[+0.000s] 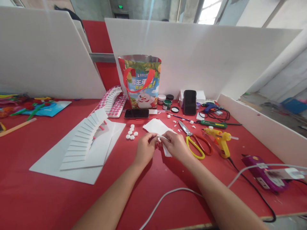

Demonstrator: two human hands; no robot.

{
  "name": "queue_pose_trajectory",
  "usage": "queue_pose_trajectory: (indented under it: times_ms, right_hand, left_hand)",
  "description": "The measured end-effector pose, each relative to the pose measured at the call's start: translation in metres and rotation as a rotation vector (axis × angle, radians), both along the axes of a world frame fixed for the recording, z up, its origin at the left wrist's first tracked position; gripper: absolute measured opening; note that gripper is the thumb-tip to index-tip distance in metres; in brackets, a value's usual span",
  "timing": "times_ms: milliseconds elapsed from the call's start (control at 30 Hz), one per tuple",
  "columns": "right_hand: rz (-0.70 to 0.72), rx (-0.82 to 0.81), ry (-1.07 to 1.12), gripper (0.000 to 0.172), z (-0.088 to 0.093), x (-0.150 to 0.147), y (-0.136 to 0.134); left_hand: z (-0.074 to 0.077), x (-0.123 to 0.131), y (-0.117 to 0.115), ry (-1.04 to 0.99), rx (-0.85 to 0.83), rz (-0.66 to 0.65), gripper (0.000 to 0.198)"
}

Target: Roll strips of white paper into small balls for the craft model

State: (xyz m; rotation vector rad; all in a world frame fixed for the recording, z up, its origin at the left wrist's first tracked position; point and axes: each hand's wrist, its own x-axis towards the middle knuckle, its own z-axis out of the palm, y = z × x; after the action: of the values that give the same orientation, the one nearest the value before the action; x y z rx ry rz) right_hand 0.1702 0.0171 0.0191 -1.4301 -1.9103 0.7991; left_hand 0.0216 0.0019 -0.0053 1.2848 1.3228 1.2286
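The person's left hand (pixel 145 148) and right hand (pixel 177 145) meet near the middle of the tabletop (pixel 134 204), fingers nearly closed, pinching a small white piece (pixel 159 138) between their tips. Its exact shape is mostly hidden.

The work looks partway along. Just left of the hands lies a group of white discs (pixel 130 132), apparently finished and set aside; the piece in the fingers seems still to be worked. Farther left, a curved row of white strips (pixel 80 140) looks already assembled, lying on white sheets (pixel 48 163) with pink pegs beside it. How many pieces are left cannot be told.

The tabletop is red, with white scraps scattered on the far side. Scissors (pixel 185 128) and a yellow glue gun (pixel 224 145) lie to the right, and a colourful bag (pixel 144 86) stands at the far side. White panels (pixel 192 57) rise behind; beyond them are grey walls and a bright window (pixel 211 11).
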Motion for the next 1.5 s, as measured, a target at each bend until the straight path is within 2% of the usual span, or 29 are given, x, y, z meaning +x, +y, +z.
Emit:
queue_pose_trajectory:
  times_ms: [133,333,433,533,633,733,800,900,967,1033,1133,1233,1367,1500]
  right_hand:
    - [-0.025,0.080,-0.075,0.022,0.003,-0.004,-0.006]
    - [-0.063,0.110,-0.113,0.028,0.004,-0.009,-0.009]
    - [-0.066,0.082,-0.098,0.025,0.004,-0.009,-0.009]
    - [-0.053,0.005,-0.037,0.019,0.006,-0.008,-0.008]
    - [-0.032,-0.084,0.005,0.043,0.007,-0.007,-0.006]
    - [-0.019,-0.214,0.112,0.049,0.008,-0.004,-0.002]
    - [0.018,-0.332,0.259,0.044,0.009,-0.002,0.001]
    - [0.059,-0.472,0.427,0.025,0.012,0.001,0.004]
    - [0.039,-0.484,0.452,0.016,0.014,0.003,0.005]
    - [0.046,-0.480,0.449,0.014,0.015,0.005,0.006]
    - [0.127,-0.548,0.439,0.021,0.015,0.007,0.006]
    - [0.170,-0.682,0.535,0.024,0.015,0.008,0.006]
    - [0.114,-0.829,0.726,0.034,0.016,0.008,0.009]
    - [0.085,-0.955,0.780,0.045,0.018,0.010,0.012]
  left_hand:
    - [0.000,0.000,0.000,0.069,0.090,0.049,0.013]
    - [0.000,0.003,-0.003,0.157,0.229,0.084,0.013]
    - [-0.001,0.002,-0.004,0.150,0.208,0.083,0.013]
    - [-0.001,-0.001,-0.002,0.098,0.154,0.052,0.014]
    - [0.000,-0.005,0.000,0.105,0.167,0.033,0.014]
    - [0.003,-0.008,0.001,0.114,0.185,-0.005,0.014]
    - [0.004,-0.009,0.002,0.090,0.159,-0.047,0.014]
    - [0.006,-0.011,0.003,0.067,0.115,-0.091,0.014]
    - [0.005,-0.012,0.004,0.067,0.097,-0.106,0.014]
    - [0.005,-0.014,0.005,0.045,0.060,-0.125,0.014]
    - [0.004,-0.016,0.006,-0.015,-0.014,-0.149,0.017]
    - [0.004,-0.018,0.007,-0.008,-0.021,-0.145,0.020]
    - [0.003,-0.020,0.007,0.024,0.006,-0.168,0.020]
    - [0.003,-0.020,0.007,0.040,0.027,-0.179,0.018]
